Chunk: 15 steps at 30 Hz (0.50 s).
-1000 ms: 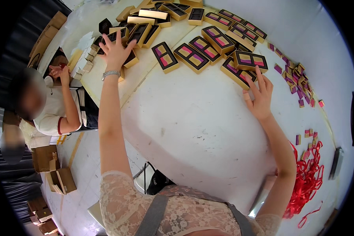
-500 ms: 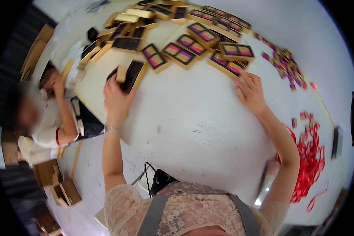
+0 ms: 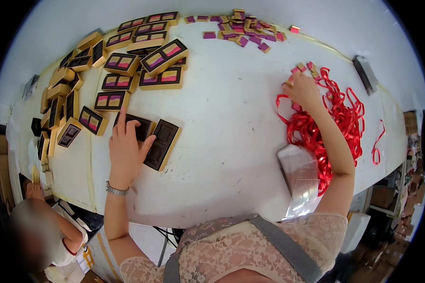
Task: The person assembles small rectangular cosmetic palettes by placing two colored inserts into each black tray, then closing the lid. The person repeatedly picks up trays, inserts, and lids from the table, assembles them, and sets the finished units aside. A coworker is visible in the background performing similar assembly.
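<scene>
Two gold boxes with dark trays showing can be seen left of centre. The left box (image 3: pixel 145 128) is partly covered by the left hand (image 3: pixel 126 153), and the right box (image 3: pixel 162 144) is set at a slant just beside it. The left grip is spread wide, with the thumb held over the edge of the right box and the fingers over the left one — whether either is being pressed can't be told.

The right hand (image 3: pixel 303 89) is held at upper right, fingertips down among some small colourful squares (image 3: pixel 311 69). That grip is turned away from view, so it can't be told if a square is pinched.

Below that hand, a big tangle of red ribbon (image 3: pixel 307 126) is piled up, partly crossed by the forearm, with clear plastic sleeves (image 3: pixel 299 165) laid against its lower left side.

At upper left, filled boxes (image 3: pixel 161 78) are bunched and partly stacked on the bench (image 3: pixel 222 127), and more gold boxes (image 3: pixel 72 104) are heaped along the left. Loose pieces (image 3: pixel 243 32) are scattered at top centre — purple, pink and gold. Another person (image 3: pixel 71 233) can be spotted at lower left.
</scene>
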Motion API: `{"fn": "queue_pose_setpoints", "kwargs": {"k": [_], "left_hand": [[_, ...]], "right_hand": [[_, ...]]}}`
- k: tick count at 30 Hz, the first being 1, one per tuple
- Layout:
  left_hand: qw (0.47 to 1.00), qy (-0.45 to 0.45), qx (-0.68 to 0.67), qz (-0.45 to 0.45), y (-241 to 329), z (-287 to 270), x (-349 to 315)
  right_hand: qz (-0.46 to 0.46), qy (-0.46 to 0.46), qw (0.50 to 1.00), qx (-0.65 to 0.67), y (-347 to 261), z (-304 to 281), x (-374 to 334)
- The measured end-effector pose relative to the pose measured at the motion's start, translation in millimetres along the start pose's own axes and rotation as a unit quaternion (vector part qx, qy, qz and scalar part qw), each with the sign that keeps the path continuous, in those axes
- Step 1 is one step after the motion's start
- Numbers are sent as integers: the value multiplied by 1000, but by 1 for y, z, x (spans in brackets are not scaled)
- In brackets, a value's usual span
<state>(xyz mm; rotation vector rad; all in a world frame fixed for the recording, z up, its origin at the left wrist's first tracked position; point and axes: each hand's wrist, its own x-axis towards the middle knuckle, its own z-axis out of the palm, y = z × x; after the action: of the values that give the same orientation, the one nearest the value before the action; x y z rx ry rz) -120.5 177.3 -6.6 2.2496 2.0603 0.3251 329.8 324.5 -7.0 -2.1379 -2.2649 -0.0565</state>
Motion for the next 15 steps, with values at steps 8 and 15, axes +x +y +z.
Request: {"fn": "queue_pose_setpoints", "kwargs": {"k": [8, 15], "left_hand": [[984, -63, -150, 67, -9, -2, 67], [830, -51, -548, 88, 35, 39, 68]], "right_hand": [[-46, -28, 950, 308, 12, 18, -4], [-210, 141, 930, 268, -27, 27, 6]]}}
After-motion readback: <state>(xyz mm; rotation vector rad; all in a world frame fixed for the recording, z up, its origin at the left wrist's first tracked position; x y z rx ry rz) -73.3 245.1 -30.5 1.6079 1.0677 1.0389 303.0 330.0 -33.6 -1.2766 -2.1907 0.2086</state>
